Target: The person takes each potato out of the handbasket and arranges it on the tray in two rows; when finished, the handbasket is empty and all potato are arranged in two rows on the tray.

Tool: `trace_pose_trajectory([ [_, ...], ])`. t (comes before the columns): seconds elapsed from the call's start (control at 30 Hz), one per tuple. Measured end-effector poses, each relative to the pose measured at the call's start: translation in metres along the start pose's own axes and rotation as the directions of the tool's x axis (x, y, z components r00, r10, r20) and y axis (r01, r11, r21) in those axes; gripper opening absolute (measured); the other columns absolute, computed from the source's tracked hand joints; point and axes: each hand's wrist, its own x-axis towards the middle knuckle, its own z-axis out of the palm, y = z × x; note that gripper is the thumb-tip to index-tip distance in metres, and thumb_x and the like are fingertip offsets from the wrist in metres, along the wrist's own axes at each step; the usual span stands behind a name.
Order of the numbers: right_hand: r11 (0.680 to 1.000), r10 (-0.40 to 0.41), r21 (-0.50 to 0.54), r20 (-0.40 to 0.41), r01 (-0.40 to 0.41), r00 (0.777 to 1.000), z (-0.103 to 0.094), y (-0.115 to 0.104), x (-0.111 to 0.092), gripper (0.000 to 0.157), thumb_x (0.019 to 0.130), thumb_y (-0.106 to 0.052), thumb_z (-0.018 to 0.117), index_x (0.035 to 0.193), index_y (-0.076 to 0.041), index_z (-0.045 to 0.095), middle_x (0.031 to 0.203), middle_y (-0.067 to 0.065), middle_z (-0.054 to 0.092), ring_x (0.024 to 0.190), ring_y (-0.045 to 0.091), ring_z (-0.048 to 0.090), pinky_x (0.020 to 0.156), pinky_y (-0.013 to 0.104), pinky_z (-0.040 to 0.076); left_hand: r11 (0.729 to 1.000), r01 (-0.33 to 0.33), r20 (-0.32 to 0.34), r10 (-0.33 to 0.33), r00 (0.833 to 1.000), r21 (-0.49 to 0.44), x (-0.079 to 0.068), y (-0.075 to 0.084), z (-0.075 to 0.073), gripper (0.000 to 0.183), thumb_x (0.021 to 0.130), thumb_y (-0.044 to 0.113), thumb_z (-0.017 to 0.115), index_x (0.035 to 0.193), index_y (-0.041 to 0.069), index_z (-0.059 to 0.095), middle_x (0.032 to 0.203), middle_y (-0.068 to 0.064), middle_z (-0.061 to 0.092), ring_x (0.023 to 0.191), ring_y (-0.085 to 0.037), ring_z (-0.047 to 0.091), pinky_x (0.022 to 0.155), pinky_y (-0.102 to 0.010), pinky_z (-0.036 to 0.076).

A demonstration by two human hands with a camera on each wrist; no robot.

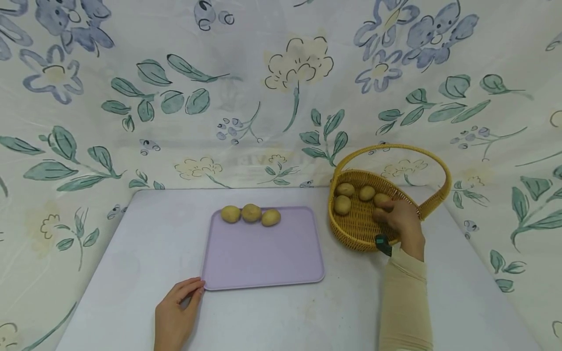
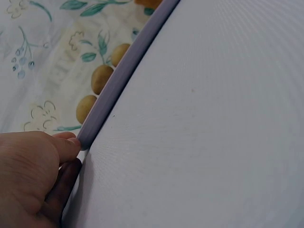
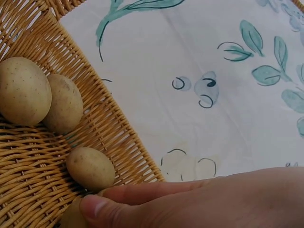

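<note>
Three potatoes [image 1: 251,213] lie in a row along the far edge of a lilac tray [image 1: 263,253]. My left hand [image 1: 177,312] pinches the tray's near left corner with thumb and fingertips; the left wrist view shows them at the rim. On the right, my right hand [image 1: 401,222] reaches over the near right rim into a wicker basket [image 1: 357,243] with several potatoes [image 1: 343,204]. Its thumb and forefinger grip a potato [image 3: 72,217], mostly hidden by the hand in the right wrist view. Another potato [image 3: 90,168] lies just beyond the fingers.
The basket's tall arched handle [image 1: 391,146] rises over it, leaning to the right. Both tray and basket stand on a white table [image 1: 145,234]. Behind the table hangs a cloth [image 1: 246,161] printed with flowers and leaves.
</note>
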Motion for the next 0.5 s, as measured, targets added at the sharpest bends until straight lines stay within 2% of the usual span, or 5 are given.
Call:
trace_pose_trajectory([
  [0.3,0.998,0.02,0.053,-0.005,-0.02,1.0,-0.0025,-0.0047,-0.004,0.053,0.1,-0.038,0.066,0.14,-0.003,0.06,0.147,0.031,0.051,0.137,0.051,0.045,0.114,0.063,0.038,1.0,-0.012,-0.012,0.012,1.0,0.007,0.0019,0.0032,-0.0025,0.019,0.083,-0.003,0.081,0.093,0.014,0.082,0.106,0.0,0.079,0.097,0.028,0.049,0.088,0.009,0.036],
  [0.5,0.989,0.04,0.146,-0.012,-0.038,0.999,-0.0028,-0.0088,-0.0065,0.056,0.101,-0.043,0.062,0.144,-0.008,0.057,0.154,0.026,0.046,0.142,0.049,0.039,0.116,0.063,0.036,1.0,0.026,-0.003,-0.025,1.0,0.005,-0.0002,0.0019,-0.0009,0.019,0.083,-0.001,0.08,0.093,0.015,0.083,0.106,0.003,0.078,0.099,0.035,0.042,0.09,0.008,0.034],
])
